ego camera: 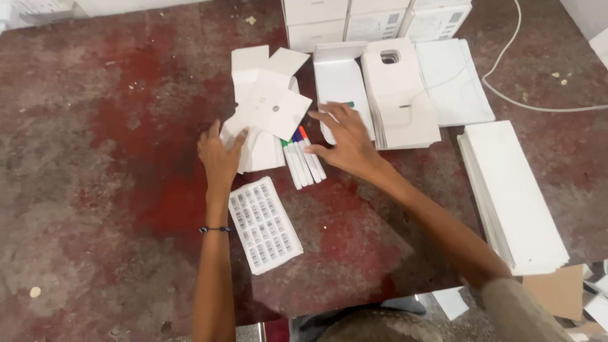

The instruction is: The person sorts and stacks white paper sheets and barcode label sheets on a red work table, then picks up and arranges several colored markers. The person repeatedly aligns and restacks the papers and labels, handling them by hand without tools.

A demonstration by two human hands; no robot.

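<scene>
- Your left hand rests on the flat white cartons fanned out on the red floor; the fingers lie close together against the lower left edge of the pile, and I cannot tell whether they pinch a sheet.
- Your right hand lies palm down just right of the cartons, fingers spread apart, clamped on nothing; the fingertips reach a white tray.
- The markers, white barrels with green, blue and red caps, lie side by side just below and right of the cartons, between your two hands, the right thumb close beside them.
- A label sheet lies below the cartons, next to your left forearm.
- A card stack with a cut-out window stands right of the cartons, past the tray.
- A taller stack of white sheets sits well to the right of the cartons.
- White boxes line the edge above the cartons, and a white cable curves beyond the card stack.
</scene>
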